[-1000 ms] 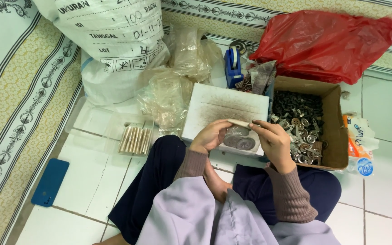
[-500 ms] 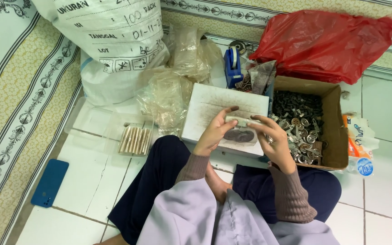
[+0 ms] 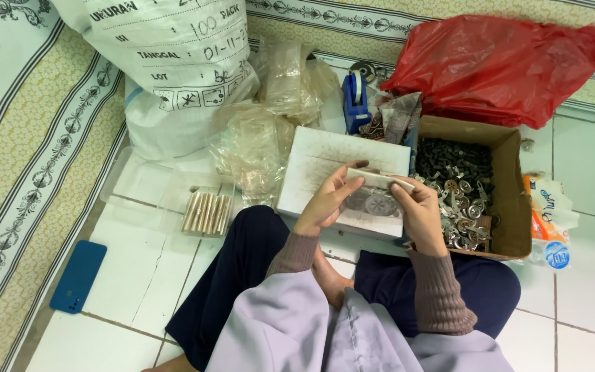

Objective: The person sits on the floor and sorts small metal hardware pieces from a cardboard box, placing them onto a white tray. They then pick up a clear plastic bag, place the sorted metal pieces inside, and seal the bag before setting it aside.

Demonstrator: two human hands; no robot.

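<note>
Both my hands hold one small clear plastic packet point(image 3: 373, 180) over a white box lid point(image 3: 325, 160) that rests on my lap. My left hand point(image 3: 325, 201) grips the packet's left end, thumb on top. Gripping its right end is my right hand point(image 3: 421, 210). Below the packet, several round metal parts point(image 3: 374, 203) lie on the lid. Just right of my right hand, a brown cardboard box point(image 3: 511, 200) holds many small metal and dark parts.
A row of filled packets point(image 3: 205, 212) lies in a clear tray at left. Clear bags point(image 3: 256, 141), a large white sack point(image 3: 173, 62), a blue tape dispenser point(image 3: 357, 96) and a red plastic bag point(image 3: 497, 62) stand behind. A blue phone point(image 3: 77, 275) lies on the floor tiles.
My hands have lifted the packet slightly and turned it level between them, above the metal parts on the lid. My fingers have shifted along its ends.
</note>
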